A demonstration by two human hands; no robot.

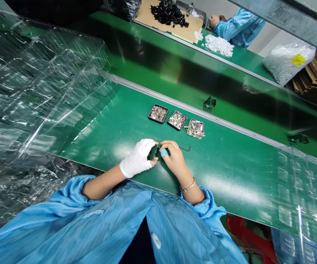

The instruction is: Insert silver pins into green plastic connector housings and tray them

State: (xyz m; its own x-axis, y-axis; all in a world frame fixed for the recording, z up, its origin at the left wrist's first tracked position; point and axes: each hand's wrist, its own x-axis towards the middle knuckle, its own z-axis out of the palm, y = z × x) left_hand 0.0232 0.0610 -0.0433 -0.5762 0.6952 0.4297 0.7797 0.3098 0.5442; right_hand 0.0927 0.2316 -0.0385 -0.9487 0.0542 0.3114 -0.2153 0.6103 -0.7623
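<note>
My left hand [141,157], in a white glove with bare fingertips, holds a small dark green part [155,153] above the green table near its front edge. My right hand [172,156] is at the right side of that part, its thumb and forefinger pinched together, with a blue wrap on one finger. Whatever lies between those fingertips is too small to make out. Just right of my right hand lies a thin L-shaped key [185,149]. Beyond my hands are two black trays [158,113] [177,120] of small metal pieces and a third pile of metal parts [196,128].
Clear plastic trays are stacked at the left [45,84] and right [303,190]. Behind a metal rail [158,97], dark parts [209,104] sit on a green surface. Another person's hand [214,21] is at the far bench, near white pieces [219,45] and black parts [169,13].
</note>
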